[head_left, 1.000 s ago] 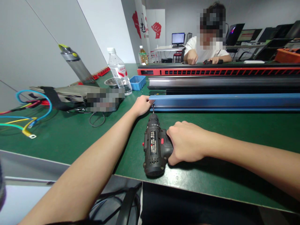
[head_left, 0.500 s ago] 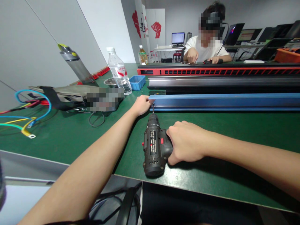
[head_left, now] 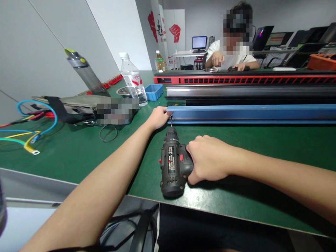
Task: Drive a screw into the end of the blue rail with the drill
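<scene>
My right hand (head_left: 210, 159) is closed around the handle of a black cordless drill (head_left: 172, 168) with red buttons, lying on its side above the green tabletop. Its thin bit (head_left: 171, 121) points away from me and meets the left end of a long blue channel rail (head_left: 252, 114). A small screw seems to sit at the bit's tip, too small to be sure of. At that same end, my left hand (head_left: 159, 118) grips the rail, its fingertips partly hidden inside the channel.
Behind the blue rail lie a grey metal rail (head_left: 236, 92) and a red slotted rail (head_left: 223, 80). To the left are a water bottle (head_left: 133, 78), a blue tray (head_left: 154, 92), a grey bag (head_left: 70, 108) and cables (head_left: 56, 119). Across the table sits a co-worker (head_left: 228, 52).
My hands, the drill and the blue rail look unmoved. Across the table, the co-worker's hand has lifted slightly above the metal bowl.
</scene>
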The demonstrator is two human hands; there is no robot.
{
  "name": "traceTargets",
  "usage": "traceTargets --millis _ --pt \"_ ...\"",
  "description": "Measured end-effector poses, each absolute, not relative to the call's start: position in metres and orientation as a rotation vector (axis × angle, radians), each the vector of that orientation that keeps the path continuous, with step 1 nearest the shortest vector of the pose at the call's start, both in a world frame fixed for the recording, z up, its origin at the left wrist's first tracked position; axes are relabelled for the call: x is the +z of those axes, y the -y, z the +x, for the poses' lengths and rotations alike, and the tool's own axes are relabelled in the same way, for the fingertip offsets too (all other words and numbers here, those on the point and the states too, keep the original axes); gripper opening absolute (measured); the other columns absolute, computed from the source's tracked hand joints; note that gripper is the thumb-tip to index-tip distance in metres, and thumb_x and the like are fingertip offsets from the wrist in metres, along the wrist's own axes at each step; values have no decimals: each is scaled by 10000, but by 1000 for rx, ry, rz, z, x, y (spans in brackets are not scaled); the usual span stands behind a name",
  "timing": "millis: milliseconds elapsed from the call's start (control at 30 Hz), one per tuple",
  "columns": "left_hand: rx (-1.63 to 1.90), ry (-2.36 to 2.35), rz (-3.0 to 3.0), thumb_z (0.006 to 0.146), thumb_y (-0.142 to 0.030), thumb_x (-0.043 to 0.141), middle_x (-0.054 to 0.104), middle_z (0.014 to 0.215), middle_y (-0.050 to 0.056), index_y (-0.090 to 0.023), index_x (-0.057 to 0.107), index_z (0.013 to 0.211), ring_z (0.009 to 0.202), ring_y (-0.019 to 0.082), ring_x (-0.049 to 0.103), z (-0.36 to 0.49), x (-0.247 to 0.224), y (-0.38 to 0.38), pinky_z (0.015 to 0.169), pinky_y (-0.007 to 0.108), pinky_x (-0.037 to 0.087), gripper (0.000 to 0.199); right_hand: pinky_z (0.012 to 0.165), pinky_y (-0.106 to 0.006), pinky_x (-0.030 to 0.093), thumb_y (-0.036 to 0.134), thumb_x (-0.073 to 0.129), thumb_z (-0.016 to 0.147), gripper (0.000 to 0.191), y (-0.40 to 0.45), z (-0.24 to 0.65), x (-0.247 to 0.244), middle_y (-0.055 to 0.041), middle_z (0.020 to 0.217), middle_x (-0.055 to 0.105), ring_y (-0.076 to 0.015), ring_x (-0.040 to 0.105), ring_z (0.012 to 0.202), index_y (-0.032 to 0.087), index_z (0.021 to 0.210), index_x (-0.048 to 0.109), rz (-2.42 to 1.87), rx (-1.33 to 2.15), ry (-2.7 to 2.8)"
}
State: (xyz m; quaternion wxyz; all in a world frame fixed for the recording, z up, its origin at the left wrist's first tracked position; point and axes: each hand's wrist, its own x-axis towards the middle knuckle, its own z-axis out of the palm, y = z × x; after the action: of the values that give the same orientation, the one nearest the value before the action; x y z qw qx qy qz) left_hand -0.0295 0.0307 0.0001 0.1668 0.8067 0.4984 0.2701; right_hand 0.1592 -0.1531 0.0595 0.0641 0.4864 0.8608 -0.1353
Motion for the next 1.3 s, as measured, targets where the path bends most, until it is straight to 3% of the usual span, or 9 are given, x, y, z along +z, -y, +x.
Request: traceTargets --millis 600,867,1300 --pt "779 -1425 2290 851 -507 486 573 610 30 -195 512 575 667 182 500 -30 -1 -31 629 263 372 417 525 -329 429 592 715 565 508 152 160 60 -130 844 780 -292 706 681 195 873 790 1458 -426 -2614" --pt "776 -1442 2276 891 -416 495 575 609 18 -177 543 582 662 175 517 -29 2 -29 648 258 392 393 507 -323 397 600 710 559 495 153 160 60 -122 790 766 -285 696 661 192 832 776 1462 -413 -2621" --pt "782 -1408 2291 862 -498 484 565 610 22 -192 507 580 664 176 490 -30 0 -30 632 257 367 417 553 -333 455 601 713 567 511 153 159 59 -132 842 779 -288 705 688 190 861 789 1453 -419 -2614"
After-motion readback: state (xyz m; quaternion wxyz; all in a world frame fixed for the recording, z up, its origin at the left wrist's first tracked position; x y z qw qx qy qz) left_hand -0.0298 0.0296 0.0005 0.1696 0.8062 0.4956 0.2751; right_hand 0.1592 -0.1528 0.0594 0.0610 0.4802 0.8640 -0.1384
